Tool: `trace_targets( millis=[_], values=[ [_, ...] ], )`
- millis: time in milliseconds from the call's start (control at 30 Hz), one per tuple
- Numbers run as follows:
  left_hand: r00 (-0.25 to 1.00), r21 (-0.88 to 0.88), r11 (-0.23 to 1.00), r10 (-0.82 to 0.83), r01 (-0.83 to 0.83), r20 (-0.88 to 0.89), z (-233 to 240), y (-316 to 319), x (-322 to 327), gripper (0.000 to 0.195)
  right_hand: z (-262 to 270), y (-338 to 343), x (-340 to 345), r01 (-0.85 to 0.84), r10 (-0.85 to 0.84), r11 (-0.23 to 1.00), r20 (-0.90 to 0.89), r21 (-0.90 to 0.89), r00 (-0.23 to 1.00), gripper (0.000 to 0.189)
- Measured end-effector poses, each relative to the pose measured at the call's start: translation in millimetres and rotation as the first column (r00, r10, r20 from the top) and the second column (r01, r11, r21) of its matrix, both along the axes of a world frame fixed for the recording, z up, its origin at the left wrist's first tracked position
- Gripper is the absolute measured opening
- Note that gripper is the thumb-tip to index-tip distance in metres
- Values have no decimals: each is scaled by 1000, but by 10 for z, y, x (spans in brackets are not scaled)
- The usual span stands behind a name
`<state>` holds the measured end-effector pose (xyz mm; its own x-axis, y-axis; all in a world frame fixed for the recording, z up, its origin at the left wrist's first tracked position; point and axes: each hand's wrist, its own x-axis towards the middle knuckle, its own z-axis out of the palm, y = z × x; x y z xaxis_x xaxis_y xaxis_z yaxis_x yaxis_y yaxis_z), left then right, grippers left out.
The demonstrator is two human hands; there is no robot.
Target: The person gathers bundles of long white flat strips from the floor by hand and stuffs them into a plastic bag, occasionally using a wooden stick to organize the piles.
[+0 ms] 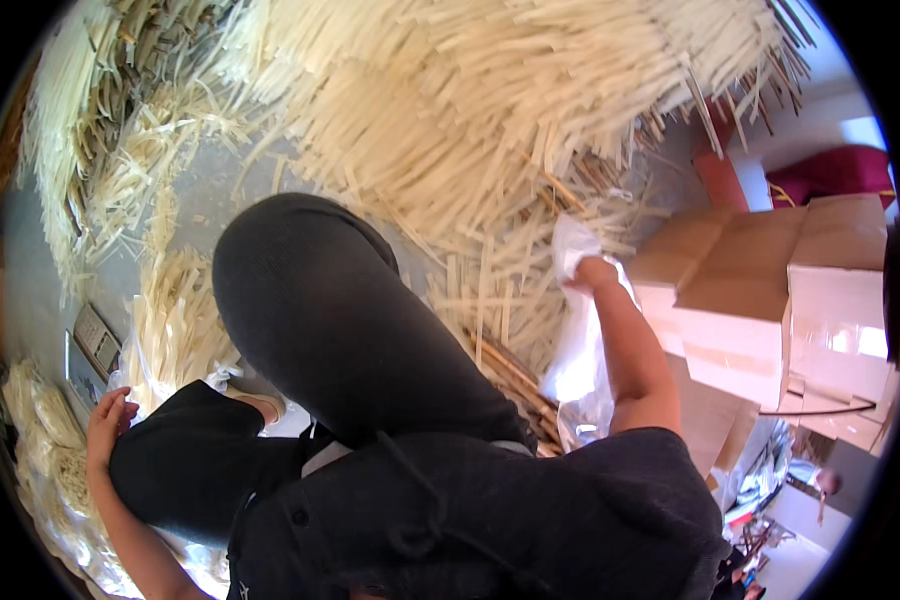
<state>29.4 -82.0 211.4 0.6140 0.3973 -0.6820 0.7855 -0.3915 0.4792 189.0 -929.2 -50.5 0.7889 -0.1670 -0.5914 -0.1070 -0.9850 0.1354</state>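
Note:
My right hand (594,276) grips a clear plastic bag (579,352) that hangs down beside my forearm at the right. At the lower left, my left hand (112,411) has its fingers slightly bent beside my knee, near an upright bundle of pale flat strips (176,322) with clear plastic around its lower part. Whether it touches that plastic cannot be told. A large heap of the same pale strips (450,97) spreads across the floor in front of me, with loose strips and brown sticks at its near edge.
Cardboard boxes (735,322) stand stacked at the right. A flat device (96,341), perhaps a scale, lies left of the bundle. Filled plastic bags of strips (52,457) stand at the lower left. Brown sticks (514,364) lie by my leg. A second heap (64,150) is at the upper left.

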Motion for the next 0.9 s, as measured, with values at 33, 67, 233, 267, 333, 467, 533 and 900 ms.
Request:
trace_targets(
  millis=[33, 67, 233, 267, 333, 467, 533, 900],
  values=[
    [1000, 5, 1000, 27, -27, 1, 60, 9, -105, 31, 291, 505, 285, 100, -119, 989, 177, 114, 977, 28],
    [999, -12, 999, 32, -32, 16, 39, 7, -111, 30, 467, 671, 501, 127, -251, 936, 370, 328, 895, 30],
    [999, 18, 999, 38, -38, -5, -13, 176, -311, 31, 653, 967, 1445, 236, -413, 903, 578, 358, 703, 25],
    [998, 30, 998, 57, -56, -26, 17, 191, -353, 32, 619, 949, 1593, 277, -403, 914, 582, 296, 706, 25],
    [997, -11, 997, 82, -82, 4, 0, 123, -360, 32, 444, 779, 1744, 360, -395, 918, 449, 165, 801, 31],
    [995, -24, 995, 100, -100, 18, 44, 75, -337, 32, -242, 541, 1511, 257, -291, 956, 348, 143, 891, 36],
    [994, -41, 993, 112, -111, 13, 74, 73, -368, 32, -282, 704, 1489, 209, -300, 931, 301, 300, 905, 38],
    [999, -4, 1000, 2, -3, -33, 98, -35, -77, 35, 81, 1962, 1136, 54, -398, 848, 566, 527, 722, 36]
  ],
)
